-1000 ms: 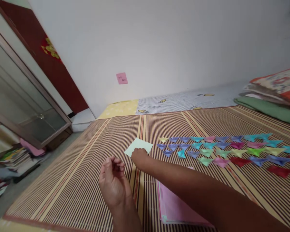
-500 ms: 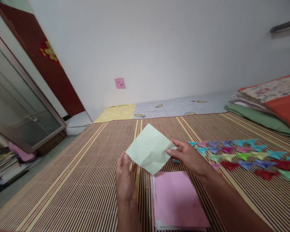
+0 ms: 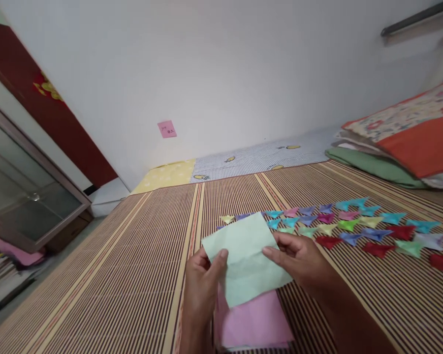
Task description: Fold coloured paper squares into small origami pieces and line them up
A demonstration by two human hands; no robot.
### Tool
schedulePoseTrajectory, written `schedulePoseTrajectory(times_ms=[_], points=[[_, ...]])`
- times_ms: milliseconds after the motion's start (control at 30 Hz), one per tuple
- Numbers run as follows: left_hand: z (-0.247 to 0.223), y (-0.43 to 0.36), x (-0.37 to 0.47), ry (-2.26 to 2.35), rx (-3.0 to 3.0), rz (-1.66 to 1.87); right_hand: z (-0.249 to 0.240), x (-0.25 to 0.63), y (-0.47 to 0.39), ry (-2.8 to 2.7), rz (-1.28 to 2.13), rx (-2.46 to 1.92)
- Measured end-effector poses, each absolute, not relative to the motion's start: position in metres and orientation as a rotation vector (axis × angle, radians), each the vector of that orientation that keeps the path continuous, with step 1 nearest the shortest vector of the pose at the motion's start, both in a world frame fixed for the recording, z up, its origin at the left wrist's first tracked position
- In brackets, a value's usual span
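A pale green square sheet of paper (image 3: 243,255), slightly creased, is held up between both hands. My left hand (image 3: 202,287) pinches its left edge, thumb on top and fingers behind. At the right edge, my right hand (image 3: 299,258) grips it between thumb and fingers. Below the sheet lies a stack of square paper (image 3: 256,322) with pink on top, partly covered by the green sheet. Beyond and to the right, rows of small folded paper pieces (image 3: 350,237) in blue, red, green, yellow and purple rest on the striped mat.
The striped bamboo mat (image 3: 133,265) spreads under everything. Folded bedding (image 3: 409,142) is piled at the back right. A pink note (image 3: 167,129) sticks to the white wall (image 3: 243,73). A glass-fronted cabinet door (image 3: 33,182) stands on the left, near stacked papers (image 3: 7,278).
The green sheet has turned from a diamond pose and come down over the pink stack. My left thumb now lies on its face. The view has shifted right.
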State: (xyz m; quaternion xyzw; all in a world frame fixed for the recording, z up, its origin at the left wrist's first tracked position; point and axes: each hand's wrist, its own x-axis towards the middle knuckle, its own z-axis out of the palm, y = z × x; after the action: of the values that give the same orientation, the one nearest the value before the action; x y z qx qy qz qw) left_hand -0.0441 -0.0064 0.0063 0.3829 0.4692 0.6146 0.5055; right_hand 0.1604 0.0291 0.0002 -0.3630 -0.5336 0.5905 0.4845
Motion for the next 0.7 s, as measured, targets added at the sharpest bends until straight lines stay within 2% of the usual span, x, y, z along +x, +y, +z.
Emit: schedulePoseTrajectory(times_ms=[233, 467, 700], points=[[0.012, -0.009, -0.048, 1.111, 1.068, 1.437, 0.002, 0.161, 0.03, -1.301, 1.27, -0.869], [0.012, -0.011, -0.059, 1.239, 1.137, 1.427, -0.003, 0.166, 0.032, -1.493, 0.866, -1.045], [0.011, -0.012, -0.061, 1.293, 1.201, 1.42, 0.001, 0.164, 0.03, -1.463, 0.971, -1.045]])
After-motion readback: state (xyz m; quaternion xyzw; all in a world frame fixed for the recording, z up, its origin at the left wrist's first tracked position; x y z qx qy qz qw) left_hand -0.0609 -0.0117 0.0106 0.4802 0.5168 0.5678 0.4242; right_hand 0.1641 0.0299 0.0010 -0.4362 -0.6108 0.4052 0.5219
